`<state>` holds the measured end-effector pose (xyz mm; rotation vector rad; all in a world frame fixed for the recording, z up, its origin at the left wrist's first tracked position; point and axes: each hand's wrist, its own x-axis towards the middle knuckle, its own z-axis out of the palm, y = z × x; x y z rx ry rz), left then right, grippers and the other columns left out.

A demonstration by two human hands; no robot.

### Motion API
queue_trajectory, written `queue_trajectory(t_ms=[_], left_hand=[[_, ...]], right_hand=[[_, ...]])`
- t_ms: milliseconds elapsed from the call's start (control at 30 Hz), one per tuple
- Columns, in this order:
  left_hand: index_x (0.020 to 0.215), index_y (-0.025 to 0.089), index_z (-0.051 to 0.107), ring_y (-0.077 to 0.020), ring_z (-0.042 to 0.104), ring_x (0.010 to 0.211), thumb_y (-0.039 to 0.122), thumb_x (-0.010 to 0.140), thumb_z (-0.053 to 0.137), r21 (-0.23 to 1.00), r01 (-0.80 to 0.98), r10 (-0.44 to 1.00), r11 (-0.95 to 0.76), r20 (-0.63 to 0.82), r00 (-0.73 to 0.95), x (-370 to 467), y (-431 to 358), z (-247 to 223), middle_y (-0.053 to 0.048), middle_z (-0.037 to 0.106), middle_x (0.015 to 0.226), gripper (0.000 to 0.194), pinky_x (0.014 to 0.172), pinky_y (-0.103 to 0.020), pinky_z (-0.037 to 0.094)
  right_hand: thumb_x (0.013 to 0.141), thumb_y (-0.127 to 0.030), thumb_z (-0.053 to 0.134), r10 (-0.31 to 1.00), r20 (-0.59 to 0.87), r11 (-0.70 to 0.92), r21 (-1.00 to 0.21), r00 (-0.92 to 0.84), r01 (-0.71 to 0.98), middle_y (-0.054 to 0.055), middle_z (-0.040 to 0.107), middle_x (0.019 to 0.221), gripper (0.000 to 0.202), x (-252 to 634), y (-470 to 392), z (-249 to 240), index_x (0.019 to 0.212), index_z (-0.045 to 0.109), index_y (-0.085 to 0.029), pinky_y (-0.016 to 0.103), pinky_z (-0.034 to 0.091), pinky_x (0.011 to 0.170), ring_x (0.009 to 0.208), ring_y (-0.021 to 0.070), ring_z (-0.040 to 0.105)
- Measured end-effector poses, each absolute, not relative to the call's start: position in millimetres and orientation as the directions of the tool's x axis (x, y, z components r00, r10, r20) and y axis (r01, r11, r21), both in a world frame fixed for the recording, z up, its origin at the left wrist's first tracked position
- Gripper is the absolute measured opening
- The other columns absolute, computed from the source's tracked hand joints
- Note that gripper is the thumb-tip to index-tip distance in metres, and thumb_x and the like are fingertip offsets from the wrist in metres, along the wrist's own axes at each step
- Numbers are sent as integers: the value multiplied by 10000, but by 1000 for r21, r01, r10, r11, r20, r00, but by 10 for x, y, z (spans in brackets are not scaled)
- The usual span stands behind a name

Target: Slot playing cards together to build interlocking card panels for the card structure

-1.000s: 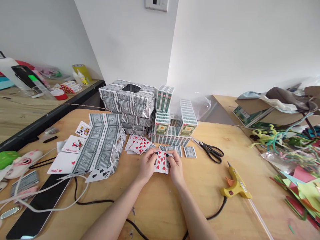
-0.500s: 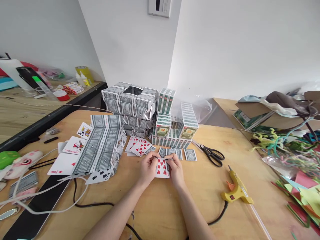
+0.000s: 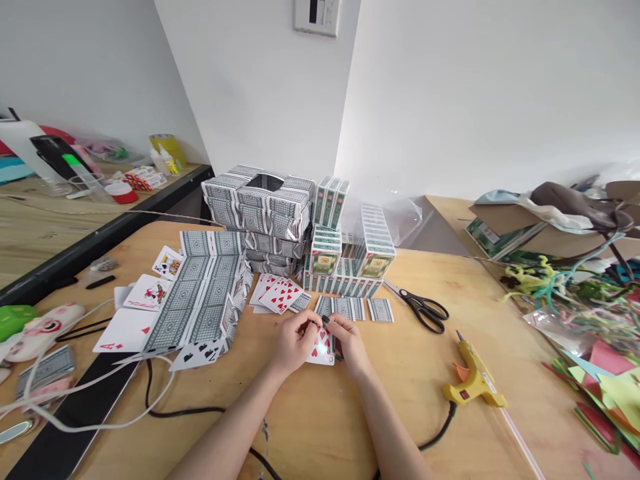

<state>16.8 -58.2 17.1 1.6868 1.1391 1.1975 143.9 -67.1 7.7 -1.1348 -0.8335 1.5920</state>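
Low over the table's middle, my left hand (image 3: 296, 341) and my right hand (image 3: 349, 343) meet at the top edge of a playing card (image 3: 321, 352) showing red hearts. Both hands are closed, fingertips pinching the card from either side. My fingers cover its upper part. Just beyond them, several card pieces lie back side up in a row, with a separate card piece (image 3: 381, 310) at the right end. A fan of heart cards (image 3: 281, 294) rests to the left of that row.
A folded panel of joined cards (image 3: 203, 287) lies left, before a stacked card-covered box (image 3: 260, 207). Green card packs (image 3: 376, 243) are piled at the back. Black-handled scissors (image 3: 426, 310) and a yellow glue gun (image 3: 473, 377) lie right. Cables cross the front left.
The heart card has dropped slightly toward me and tilted. My fingertips have shifted closer together along its top edge.
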Motion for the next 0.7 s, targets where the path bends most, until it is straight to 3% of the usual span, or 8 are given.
queue_trajectory(t_ms=[233, 400, 500, 700], left_hand=[[711, 161, 548, -129, 493, 663, 142, 709, 380, 927, 164, 921, -339, 291, 257, 92, -525, 195, -19, 536, 717, 169, 606, -237, 388], [761, 172, 537, -136, 513, 718, 225, 723, 482, 937, 213, 959, -278, 258, 115, 127, -500, 176, -14, 541, 762, 86, 645, -238, 407], [849, 178, 533, -133, 530, 735, 229, 720, 515, 948, 217, 973, -231, 230, 32, 156, -473, 138, -12, 560, 789, 141, 671, -239, 418], [673, 166, 528, -128, 507, 685, 236, 728, 501, 928, 298, 974, -223, 220, 46, 142, -426, 101, 2, 539, 680, 94, 646, -231, 404]], right_hand=[[644, -406, 618, 963, -262, -271, -927, -69, -260, -88, 346, 394, 275, 1465, -649, 64, 605, 517, -153, 167, 140, 303, 304, 22, 220], [689, -486, 567, 967, -206, -234, -952, -152, -198, -32, 497, 420, 352, 1422, -661, 106, 724, 586, -137, 194, 322, 309, 311, 93, 445], [687, -514, 561, 968, -192, -222, -955, -162, -196, 9, 569, 485, 413, 1406, -672, 123, 799, 609, -119, 225, 420, 379, 391, 133, 542], [700, -512, 553, 970, -196, -216, -967, -144, -136, 41, 626, 578, 416, 1385, -671, 68, 840, 607, -124, 226, 459, 427, 497, 157, 608]])
